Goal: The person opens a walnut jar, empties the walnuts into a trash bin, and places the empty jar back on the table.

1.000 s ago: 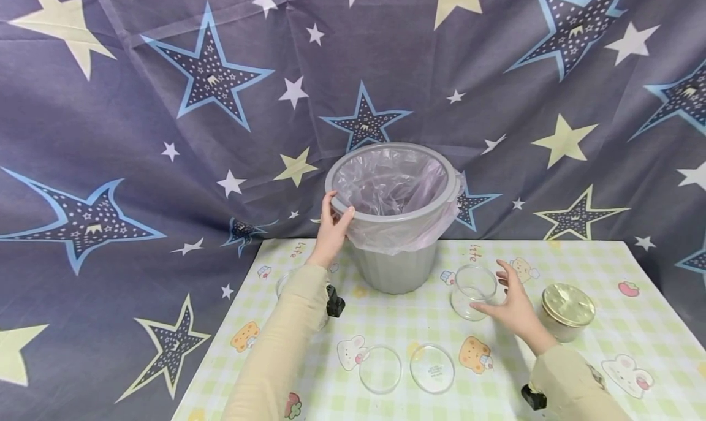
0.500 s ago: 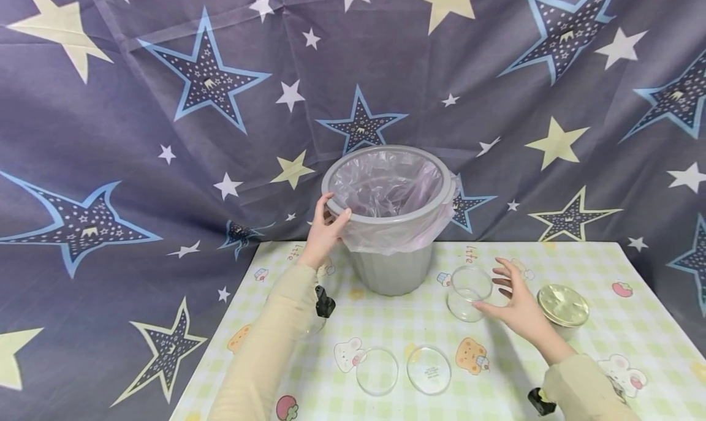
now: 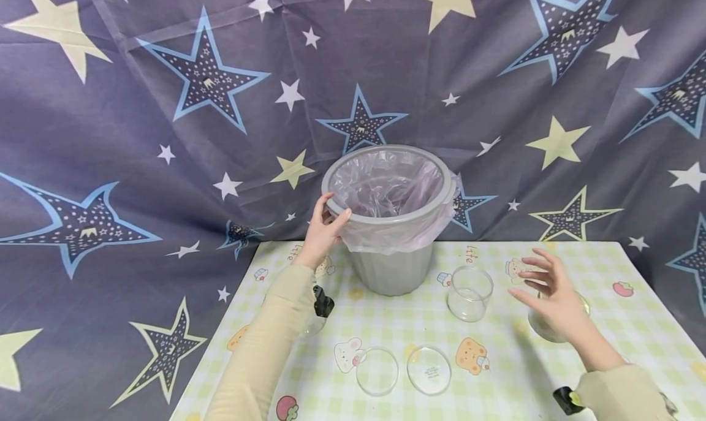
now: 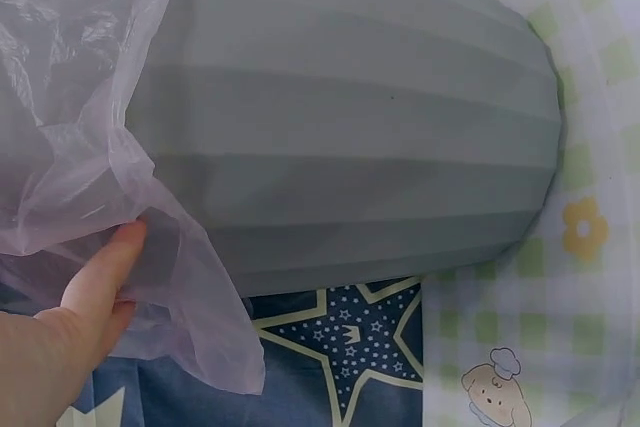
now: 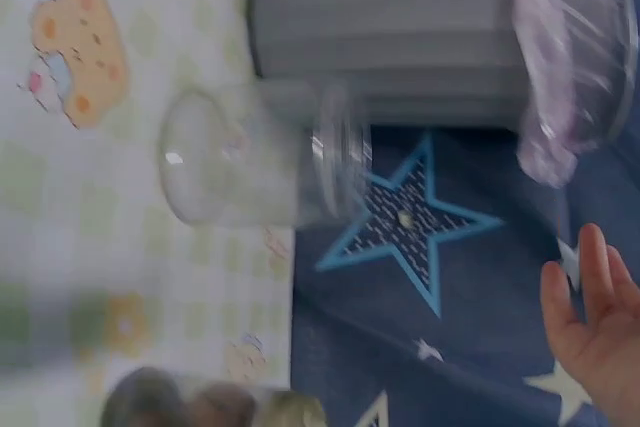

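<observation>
Left hand (image 3: 322, 234): grips the gray wastebasket (image 3: 391, 274) by its rim
Right hand (image 3: 557, 298): holding nothing, fingers spread
Clear jar (image 3: 469, 296): between the hands
Gold-lidded jar (image 3: 543, 327): partly hidden by right hand

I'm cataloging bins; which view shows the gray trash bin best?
The head view: the gray trash bin fits wholly in frame with its lilac plastic liner. Left wrist shows the bin's side close up, cropped; right wrist crops it too.

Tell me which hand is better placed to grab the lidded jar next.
Likely the right hand: it holds nothing and overlaps the lidded jar in the head view, while the left hand, farther away, grips the bin.
</observation>
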A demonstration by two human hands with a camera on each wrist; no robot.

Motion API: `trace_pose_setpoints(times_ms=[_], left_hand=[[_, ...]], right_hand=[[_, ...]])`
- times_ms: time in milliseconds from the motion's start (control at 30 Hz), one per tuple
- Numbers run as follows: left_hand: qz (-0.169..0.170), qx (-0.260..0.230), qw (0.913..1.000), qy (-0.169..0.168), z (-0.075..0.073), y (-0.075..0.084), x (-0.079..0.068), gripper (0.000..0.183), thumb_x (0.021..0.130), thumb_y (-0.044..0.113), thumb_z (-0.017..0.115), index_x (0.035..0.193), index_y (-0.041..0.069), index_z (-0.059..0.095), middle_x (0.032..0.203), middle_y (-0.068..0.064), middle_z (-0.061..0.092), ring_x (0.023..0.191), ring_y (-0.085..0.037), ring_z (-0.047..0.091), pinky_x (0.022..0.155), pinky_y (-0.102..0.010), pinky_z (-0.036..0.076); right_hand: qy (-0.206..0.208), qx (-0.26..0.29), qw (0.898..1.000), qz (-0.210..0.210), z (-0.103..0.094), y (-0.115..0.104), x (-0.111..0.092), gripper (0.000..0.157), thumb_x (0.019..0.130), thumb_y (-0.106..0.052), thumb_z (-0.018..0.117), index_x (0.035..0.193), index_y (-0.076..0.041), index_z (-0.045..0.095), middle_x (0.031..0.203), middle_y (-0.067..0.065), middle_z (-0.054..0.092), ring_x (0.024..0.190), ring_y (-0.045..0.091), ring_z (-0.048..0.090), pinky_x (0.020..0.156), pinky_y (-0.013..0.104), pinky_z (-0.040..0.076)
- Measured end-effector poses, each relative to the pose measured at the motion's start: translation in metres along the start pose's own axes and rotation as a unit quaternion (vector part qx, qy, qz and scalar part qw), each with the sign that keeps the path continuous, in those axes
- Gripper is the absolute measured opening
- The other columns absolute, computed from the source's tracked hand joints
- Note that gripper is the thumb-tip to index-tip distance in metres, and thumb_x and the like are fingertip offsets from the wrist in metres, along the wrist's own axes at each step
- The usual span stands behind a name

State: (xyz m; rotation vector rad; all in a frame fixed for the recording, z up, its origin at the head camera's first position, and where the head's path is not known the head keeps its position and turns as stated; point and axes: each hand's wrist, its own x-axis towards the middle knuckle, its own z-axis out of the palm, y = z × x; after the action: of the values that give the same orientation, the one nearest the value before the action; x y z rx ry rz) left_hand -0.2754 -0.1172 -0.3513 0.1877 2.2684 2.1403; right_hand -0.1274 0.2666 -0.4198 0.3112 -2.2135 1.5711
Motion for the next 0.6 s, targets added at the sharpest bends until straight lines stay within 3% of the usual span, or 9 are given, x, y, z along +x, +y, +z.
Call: trace_pose_setpoints(times_ms=[100,167,333,400,500,600], left_hand=[[0.001,-0.009,1.0000,0.000,0.001,-0.001,0.000,0.065,0.094,0.022,0.059,0.148,0.025,0.022,0.146,-0.018,0.031,0.129,-0.033,0.041,0.098,-0.061,0.040],[0.002,-0.013,0.9999,-0.001,0.001,-0.001,0.000,0.065,0.094,0.022,0.058,0.148,0.025,0.022,0.146,-0.017,0.031,0.129,-0.032,0.041,0.099,-0.061,0.039],[0.003,-0.015,0.9999,-0.005,0.003,0.000,-0.002,0.065,0.095,0.024,0.057,0.148,0.027,0.021,0.144,-0.017,0.032,0.126,-0.032,0.043,0.099,-0.060,0.040],[0.003,-0.014,0.9999,-0.005,0.002,0.000,-0.002,0.065,0.095,0.024,0.057,0.149,0.027,0.021,0.144,-0.017,0.033,0.125,-0.032,0.043,0.098,-0.061,0.040],[0.000,-0.013,0.9999,-0.001,0.002,-0.002,-0.001,0.065,0.095,0.025,0.057,0.148,0.028,0.021,0.145,-0.016,0.032,0.126,-0.032,0.043,0.098,-0.061,0.040],[-0.002,-0.013,0.9999,-0.004,0.002,-0.002,0.000,0.065,0.095,0.026,0.057,0.149,0.029,0.020,0.148,-0.015,0.030,0.128,-0.032,0.042,0.099,-0.061,0.039]], right_hand=[[0.043,0.090,0.995,-0.021,-0.015,-0.002,0.001,0.078,0.077,0.025,0.056,0.140,-0.015,0.036,0.118,-0.014,0.052,0.095,-0.006,0.057,0.084,0.004,0.043],[0.082,0.155,0.984,-0.032,-0.024,-0.003,0.000,0.074,0.075,0.030,0.051,0.136,-0.012,0.041,0.115,-0.008,0.056,0.093,-0.003,0.060,0.083,0.006,0.046],[0.187,0.167,0.968,0.015,-0.046,0.011,-0.009,0.065,0.080,0.023,0.054,0.133,-0.011,0.043,0.109,-0.006,0.057,0.087,-0.002,0.061,0.077,0.004,0.047],[0.213,0.176,0.961,0.023,-0.056,0.039,-0.013,0.064,0.079,0.020,0.058,0.134,-0.010,0.043,0.108,-0.003,0.058,0.085,0.000,0.062,0.074,0.004,0.047],[0.219,0.121,0.967,0.054,-0.072,0.092,-0.019,0.066,0.081,0.011,0.064,0.138,-0.011,0.039,0.111,-0.005,0.057,0.088,0.000,0.060,0.074,0.005,0.046],[0.207,0.032,0.973,0.099,-0.086,0.142,-0.027,0.070,0.083,0.000,0.069,0.141,-0.019,0.034,0.114,-0.012,0.053,0.093,-0.005,0.056,0.074,0.003,0.044]])
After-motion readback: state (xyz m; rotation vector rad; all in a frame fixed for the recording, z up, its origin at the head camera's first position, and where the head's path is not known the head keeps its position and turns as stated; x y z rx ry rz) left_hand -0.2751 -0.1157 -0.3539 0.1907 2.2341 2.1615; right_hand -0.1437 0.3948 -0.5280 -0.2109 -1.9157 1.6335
